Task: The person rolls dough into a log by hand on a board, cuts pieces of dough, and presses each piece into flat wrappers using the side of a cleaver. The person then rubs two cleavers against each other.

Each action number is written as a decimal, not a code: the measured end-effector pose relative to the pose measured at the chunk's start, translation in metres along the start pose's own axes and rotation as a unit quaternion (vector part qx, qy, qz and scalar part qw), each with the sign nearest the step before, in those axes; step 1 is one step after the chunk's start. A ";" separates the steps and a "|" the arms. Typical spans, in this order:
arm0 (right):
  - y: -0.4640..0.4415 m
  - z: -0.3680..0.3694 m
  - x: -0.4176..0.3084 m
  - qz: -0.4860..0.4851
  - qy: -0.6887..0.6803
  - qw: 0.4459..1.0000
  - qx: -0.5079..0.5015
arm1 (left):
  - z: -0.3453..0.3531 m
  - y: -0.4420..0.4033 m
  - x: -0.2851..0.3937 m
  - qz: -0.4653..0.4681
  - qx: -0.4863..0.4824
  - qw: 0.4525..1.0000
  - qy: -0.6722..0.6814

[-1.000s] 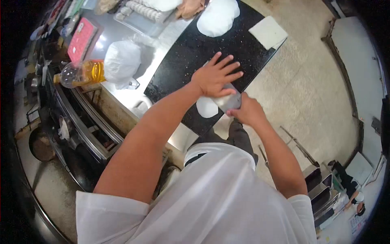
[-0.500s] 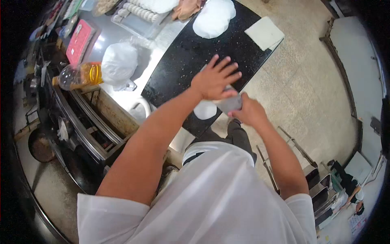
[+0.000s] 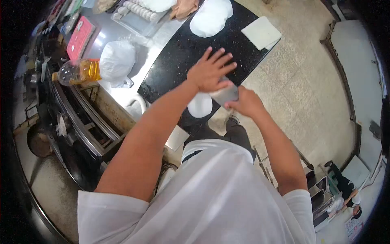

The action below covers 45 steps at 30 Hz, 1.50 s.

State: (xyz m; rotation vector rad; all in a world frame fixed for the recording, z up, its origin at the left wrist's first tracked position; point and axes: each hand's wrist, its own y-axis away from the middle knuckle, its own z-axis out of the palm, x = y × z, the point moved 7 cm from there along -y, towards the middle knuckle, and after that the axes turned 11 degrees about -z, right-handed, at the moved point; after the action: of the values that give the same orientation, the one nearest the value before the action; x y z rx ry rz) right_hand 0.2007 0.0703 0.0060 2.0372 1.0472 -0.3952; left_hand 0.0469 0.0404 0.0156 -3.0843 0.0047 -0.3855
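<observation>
My right hand (image 3: 248, 102) is closed on one end of a flat grey metal blade (image 3: 225, 94), which looks like a cleaver or scraper. My left hand (image 3: 211, 72) is spread wide with its palm down, its thumb side over the blade's far end; whether it presses on the blade cannot be made out. Just below my left hand, a round white piece of dough (image 3: 200, 105) lies on the black board (image 3: 170, 67). Farther up the board sits a larger white lump of dough (image 3: 211, 18).
A folded white cloth (image 3: 262, 33) lies at the board's right corner. On the left are a white plastic bag (image 3: 117, 61), an oil bottle (image 3: 81, 72), a red box (image 3: 80, 40) and a tray of white rolls (image 3: 140, 14). Another person (image 3: 345, 189) is at the lower right.
The view has shifted slightly. My left hand has moved a little up and left, uncovering more of the blade. My right hand keeps its hold on the blade.
</observation>
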 end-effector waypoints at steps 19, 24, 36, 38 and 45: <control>0.038 0.030 0.003 -0.003 -0.093 0.995 0.038 | -0.001 0.016 0.025 0.022 0.003 0.999 0.024; 0.058 0.096 -0.010 0.004 -0.163 0.987 -0.004 | 0.016 0.091 0.045 0.055 -0.093 0.992 0.067; 0.054 0.034 -0.024 0.072 -0.003 0.984 0.164 | -0.038 -0.003 0.007 -0.013 0.131 0.991 0.018; 0.095 0.073 -0.037 0.108 -0.086 0.970 0.198 | -0.052 0.018 0.006 -0.059 0.130 0.988 0.055; 0.191 0.125 -0.051 0.135 -0.093 0.980 0.108 | -0.022 0.102 -0.022 -0.258 -0.074 0.917 0.295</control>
State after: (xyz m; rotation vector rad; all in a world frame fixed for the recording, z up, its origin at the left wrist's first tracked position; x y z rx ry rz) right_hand 0.3301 -0.1191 0.0534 2.2479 0.6255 -0.5642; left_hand 0.0200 -0.0618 0.0284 -2.9205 -0.8039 -1.3689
